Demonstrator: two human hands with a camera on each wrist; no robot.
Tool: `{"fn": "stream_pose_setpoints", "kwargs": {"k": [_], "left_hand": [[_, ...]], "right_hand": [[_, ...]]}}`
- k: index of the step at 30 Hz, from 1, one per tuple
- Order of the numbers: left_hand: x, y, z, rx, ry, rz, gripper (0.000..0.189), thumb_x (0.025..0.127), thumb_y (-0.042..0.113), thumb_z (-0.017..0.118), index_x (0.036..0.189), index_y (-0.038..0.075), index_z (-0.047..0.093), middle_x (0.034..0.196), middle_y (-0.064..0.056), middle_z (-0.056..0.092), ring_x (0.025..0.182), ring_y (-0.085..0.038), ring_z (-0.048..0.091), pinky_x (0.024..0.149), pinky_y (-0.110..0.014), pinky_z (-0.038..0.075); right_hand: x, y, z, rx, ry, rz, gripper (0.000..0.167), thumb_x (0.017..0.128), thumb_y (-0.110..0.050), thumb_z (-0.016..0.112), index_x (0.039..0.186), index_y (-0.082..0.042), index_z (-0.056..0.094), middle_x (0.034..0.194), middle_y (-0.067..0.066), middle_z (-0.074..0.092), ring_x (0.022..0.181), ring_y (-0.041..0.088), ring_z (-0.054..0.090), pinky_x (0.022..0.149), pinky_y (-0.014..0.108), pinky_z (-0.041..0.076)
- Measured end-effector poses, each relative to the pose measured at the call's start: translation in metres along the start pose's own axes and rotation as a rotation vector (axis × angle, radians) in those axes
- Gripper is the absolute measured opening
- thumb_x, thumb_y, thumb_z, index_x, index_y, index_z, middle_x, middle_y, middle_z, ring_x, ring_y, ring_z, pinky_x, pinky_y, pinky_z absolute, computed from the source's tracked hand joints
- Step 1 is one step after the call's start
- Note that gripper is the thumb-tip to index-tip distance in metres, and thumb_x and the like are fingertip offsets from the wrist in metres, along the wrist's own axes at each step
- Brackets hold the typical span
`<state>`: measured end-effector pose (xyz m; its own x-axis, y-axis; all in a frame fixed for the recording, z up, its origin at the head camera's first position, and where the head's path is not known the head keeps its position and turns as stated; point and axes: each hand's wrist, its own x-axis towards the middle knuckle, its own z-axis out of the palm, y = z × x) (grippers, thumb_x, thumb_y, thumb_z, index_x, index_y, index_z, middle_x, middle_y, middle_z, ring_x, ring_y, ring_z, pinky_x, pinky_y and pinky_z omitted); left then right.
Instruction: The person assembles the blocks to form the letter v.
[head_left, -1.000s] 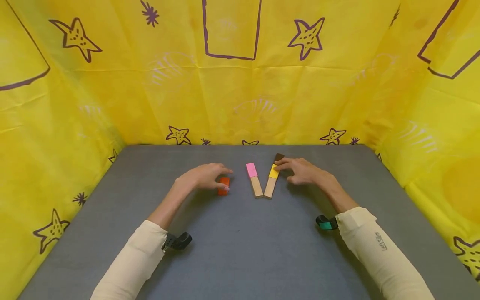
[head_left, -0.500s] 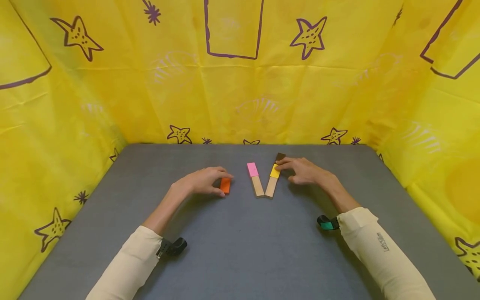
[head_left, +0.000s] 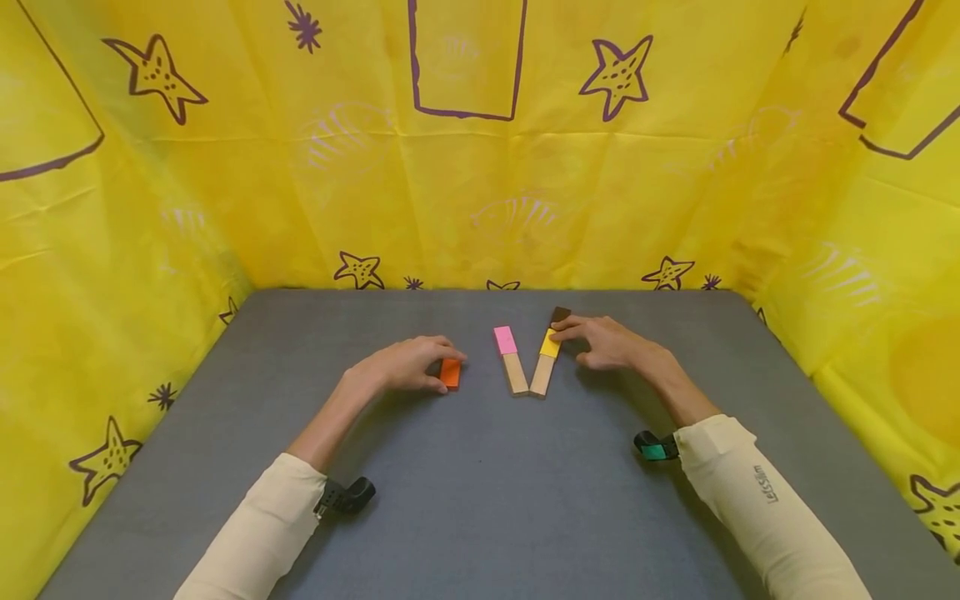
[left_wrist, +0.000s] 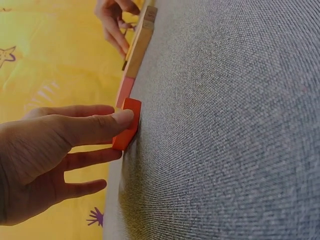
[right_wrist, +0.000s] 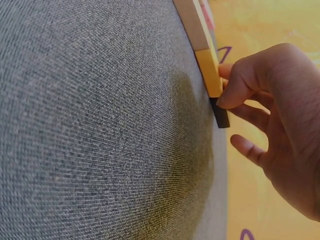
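At the far middle of the table, my left hand point(head_left: 401, 365) pinches an orange block point(head_left: 450, 375), thumb on its near end and fingers beyond. In the left wrist view the thumb lies against the orange block point(left_wrist: 128, 125), low over the cloth. My right hand point(head_left: 611, 342) rests its fingertips on a yellow block point(head_left: 549, 344) and the dark brown block point(head_left: 560, 315) behind it. A plain wooden block point(head_left: 542, 377) adjoins the yellow one, making a slanted row. A pink block point(head_left: 505, 340) and another wooden block point(head_left: 515, 375) form the second arm of a V.
The blocks lie on a grey cloth-covered table point(head_left: 480, 508). A yellow curtain point(head_left: 450, 192) printed with starfish rises along its back and sides. Dark straps are worn on both wrists.
My left hand has shifted slightly left and its thumb has moved from across the orange block to its near end. The right hand and the V of blocks have stayed in place.
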<state>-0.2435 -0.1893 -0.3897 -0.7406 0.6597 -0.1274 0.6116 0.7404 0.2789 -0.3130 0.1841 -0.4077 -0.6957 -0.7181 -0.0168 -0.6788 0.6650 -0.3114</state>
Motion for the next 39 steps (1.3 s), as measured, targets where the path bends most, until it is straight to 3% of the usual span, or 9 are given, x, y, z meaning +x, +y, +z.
{"fn": "stream_pose_setpoints", "kwargs": {"k": [14,24,39], "left_hand": [[-0.003,-0.001,0.002,-0.011,0.038,0.003,0.053,0.094,0.024,0.08,0.143,0.013,0.065,0.141,-0.011,0.065,0.129,-0.029,0.062,0.115,-0.05,0.05],[-0.001,0.001,-0.006,0.007,0.089,-0.011,0.051,0.094,0.024,0.08,0.142,0.013,0.066,0.14,-0.012,0.065,0.125,-0.03,0.063,0.112,-0.05,0.052],[0.035,-0.003,-0.031,-0.028,0.142,-0.048,0.052,0.095,0.031,0.078,0.142,0.011,0.066,0.141,-0.013,0.065,0.125,-0.032,0.063,0.109,-0.052,0.054]], "right_hand": [[-0.001,-0.002,0.0,0.015,0.003,-0.001,0.059,0.083,-0.004,0.055,0.141,-0.007,0.067,0.152,0.016,0.058,0.144,0.043,0.051,0.117,0.068,0.038],[0.0,-0.002,0.001,0.02,-0.007,0.014,0.06,0.083,-0.004,0.055,0.142,-0.007,0.066,0.154,0.016,0.056,0.146,0.043,0.049,0.117,0.07,0.036],[-0.002,-0.001,0.0,0.006,0.006,-0.006,0.06,0.082,-0.005,0.055,0.14,-0.007,0.067,0.152,0.015,0.059,0.144,0.044,0.051,0.116,0.069,0.039]]}}
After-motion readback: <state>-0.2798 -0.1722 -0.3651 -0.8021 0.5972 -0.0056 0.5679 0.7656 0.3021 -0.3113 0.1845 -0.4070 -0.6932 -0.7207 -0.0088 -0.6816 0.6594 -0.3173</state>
